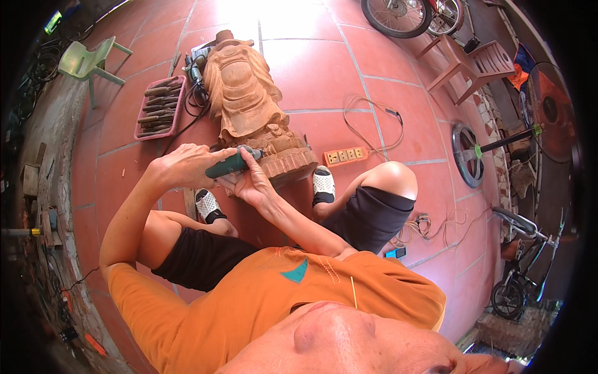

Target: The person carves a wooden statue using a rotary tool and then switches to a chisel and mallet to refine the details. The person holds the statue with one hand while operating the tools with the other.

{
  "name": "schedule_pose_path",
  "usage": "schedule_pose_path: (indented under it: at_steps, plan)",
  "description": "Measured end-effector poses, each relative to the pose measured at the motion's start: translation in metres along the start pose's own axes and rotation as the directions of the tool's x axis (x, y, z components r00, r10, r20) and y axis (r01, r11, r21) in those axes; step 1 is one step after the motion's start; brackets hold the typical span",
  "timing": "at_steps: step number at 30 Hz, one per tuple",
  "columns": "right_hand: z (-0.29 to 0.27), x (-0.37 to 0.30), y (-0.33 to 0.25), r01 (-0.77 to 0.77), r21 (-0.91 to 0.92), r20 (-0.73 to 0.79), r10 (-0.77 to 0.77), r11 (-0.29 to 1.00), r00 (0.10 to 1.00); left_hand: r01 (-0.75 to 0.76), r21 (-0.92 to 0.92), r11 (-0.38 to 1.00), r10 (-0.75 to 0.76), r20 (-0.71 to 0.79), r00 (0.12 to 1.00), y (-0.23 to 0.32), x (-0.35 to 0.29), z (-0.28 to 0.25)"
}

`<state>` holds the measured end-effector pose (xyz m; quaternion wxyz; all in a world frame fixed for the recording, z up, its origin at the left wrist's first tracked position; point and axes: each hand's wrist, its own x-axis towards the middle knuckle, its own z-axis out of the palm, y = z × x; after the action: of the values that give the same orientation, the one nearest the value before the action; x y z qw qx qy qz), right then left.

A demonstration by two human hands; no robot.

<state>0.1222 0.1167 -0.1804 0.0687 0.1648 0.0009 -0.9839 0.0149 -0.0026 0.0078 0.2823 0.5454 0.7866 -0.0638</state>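
A carved wooden statue (pixel 242 87) with draped folds lies on its back on the tiled floor in front of me, its wide carved base (pixel 285 158) nearest my feet. A green handheld grinder (pixel 228 164) is held at the left side of that base, with its grey head against or very near the wood. My left hand (pixel 187 163) closes around the grinder's rear end from the left. From below, my right hand (pixel 250 182) grips its front part, thumb along the body. The grinder's working tip is too small to make out.
Left of the statue are a pink basket (pixel 138 128) of chisels and another corded power tool (pixel 194 70). An orange power strip (pixel 345 156) sits right of the base, its cord looping behind. Chairs, a fan (pixel 550 110), a small bicycle (pixel 527 262) and a motorbike wheel (pixel 398 14) stand around.
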Motion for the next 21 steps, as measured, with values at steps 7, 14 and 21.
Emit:
schedule_pose_path:
  at_steps: [7, 14, 21]
  plan:
    - [-0.0002, 0.0012, 0.0010, 0.012, 0.006, -0.011, -0.012, 1.000, 1.000, 0.015, 0.010, 1.000, -0.015, 0.014, 1.000, 0.0006, 0.0007, -0.0004]
    - [0.0015, -0.0011, 0.0016, 0.007, 0.016, -0.008, -0.007, 1.000, 1.000, 0.000, 0.010, 1.000, 0.000, 0.008, 1.000, 0.0000, 0.0005, 0.0003]
    - [0.0014, -0.0009, 0.0043, 0.011, 0.024, -0.023, -0.010, 1.000, 1.000, 0.006, 0.007, 1.000, -0.006, 0.010, 1.000, 0.0004, -0.0003, 0.0012]
